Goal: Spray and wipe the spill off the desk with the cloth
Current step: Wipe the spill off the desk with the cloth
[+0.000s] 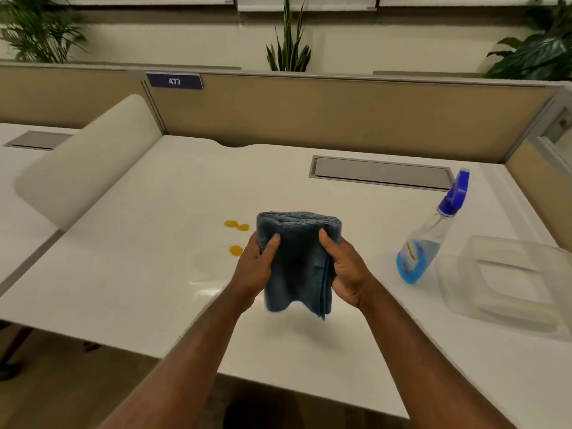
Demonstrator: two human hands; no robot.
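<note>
A folded blue-grey cloth (297, 258) is held above the white desk (148, 274) between both hands. My left hand (255, 267) grips its left edge and my right hand (343, 270) grips its right edge, thumbs on the front. Orange spill spots (236, 226) lie on the desk just left of the cloth, with another drop (236, 250) below them and a faint wet sheen nearby. A clear spray bottle (430, 236) with blue liquid and a blue trigger head stands upright to the right, untouched.
A clear plastic container (510, 280) sits at the right, beside the bottle. A grey cable hatch (380, 173) is set into the desk at the back. Tan partition panels (309, 113) fence the back and right; a rounded white divider (86, 162) stands at the left.
</note>
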